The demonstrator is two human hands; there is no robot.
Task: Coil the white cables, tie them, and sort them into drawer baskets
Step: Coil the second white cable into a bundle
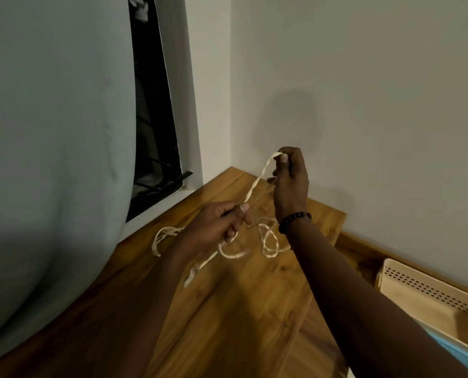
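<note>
The white cable point(257, 181) runs taut on a slant between the two hands, its long axis climbing from lower left up toward the wall point(364, 105) on the right; it looks twisted along that stretch. Below the hands the rest of it sags in loose loops, one loop trailing off to the left and a frayed-looking end pointing down toward the near side of the wooden table point(227, 309).

The left hand point(216, 225) sits low above the table, fingers curled, thumb and forefinger pinching the lower end of the taut stretch, with more cable bunched under its palm. The right hand point(290, 178) is raised higher and farther back, wrist bent, fingertips pinching the upper end; a dark bead bracelet point(294, 221) circles that wrist. Both forearms reach in from the near edge.

A pale curtain point(50, 159) hangs close on the left, beside a dark window point(153, 132). The table's far corner meets the wall just behind the right hand. A cream perforated basket point(432, 296) stands at the right, well apart from the cable, with bare wood between
</note>
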